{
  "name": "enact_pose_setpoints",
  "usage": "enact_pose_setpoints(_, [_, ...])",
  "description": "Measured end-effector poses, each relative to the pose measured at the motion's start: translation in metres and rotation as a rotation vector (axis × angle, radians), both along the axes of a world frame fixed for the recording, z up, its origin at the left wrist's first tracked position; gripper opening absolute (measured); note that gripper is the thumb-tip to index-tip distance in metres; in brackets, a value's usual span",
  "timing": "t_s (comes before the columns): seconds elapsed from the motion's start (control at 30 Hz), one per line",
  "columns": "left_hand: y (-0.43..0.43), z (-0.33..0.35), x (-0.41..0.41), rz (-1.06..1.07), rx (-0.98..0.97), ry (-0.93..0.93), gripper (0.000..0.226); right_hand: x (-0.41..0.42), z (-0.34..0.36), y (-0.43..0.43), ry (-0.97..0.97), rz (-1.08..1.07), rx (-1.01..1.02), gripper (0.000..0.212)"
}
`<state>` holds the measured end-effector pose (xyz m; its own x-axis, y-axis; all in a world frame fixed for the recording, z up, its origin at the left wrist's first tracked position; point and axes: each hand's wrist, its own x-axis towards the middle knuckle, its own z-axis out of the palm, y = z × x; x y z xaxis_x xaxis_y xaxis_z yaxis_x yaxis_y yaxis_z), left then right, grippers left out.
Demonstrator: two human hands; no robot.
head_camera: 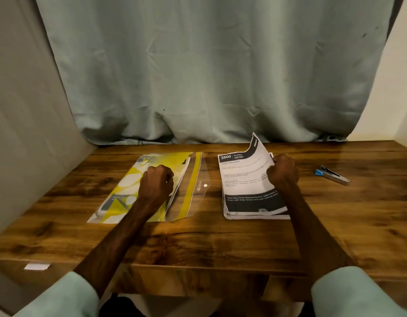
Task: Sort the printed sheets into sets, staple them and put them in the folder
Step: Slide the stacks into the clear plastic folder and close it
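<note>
Sheets [243, 179] look thin and floppy; right hand [283, 171] fingers pinch their side edge; left hand [156, 181] curls on glossy folder [129, 179], grip unclear.

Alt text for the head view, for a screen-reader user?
A person's right hand grips the curled-up top sheets of a printed stack on a wooden table, while the left hand rests as a fist on a yellow folder beside it. A blue-tipped stapler lies right of the stack.
</note>
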<state>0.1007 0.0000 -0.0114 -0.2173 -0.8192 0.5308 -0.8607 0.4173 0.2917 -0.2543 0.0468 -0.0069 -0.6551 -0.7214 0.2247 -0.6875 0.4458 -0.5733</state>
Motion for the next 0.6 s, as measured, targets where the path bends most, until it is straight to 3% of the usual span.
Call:
enact_pose_setpoints(0.37, [0.0, 0.0, 0.001, -0.006, 0.011, -0.003, 0.015, -0.016, 0.02, 0.001, -0.202, 0.047, -0.206, 0.033])
enact_pose_setpoints(0.6, [0.002, 0.002, 0.001, -0.017, 0.004, -0.004, 0.015, -0.025, 0.005, 0.008, -0.558, 0.025, -0.383, 0.027])
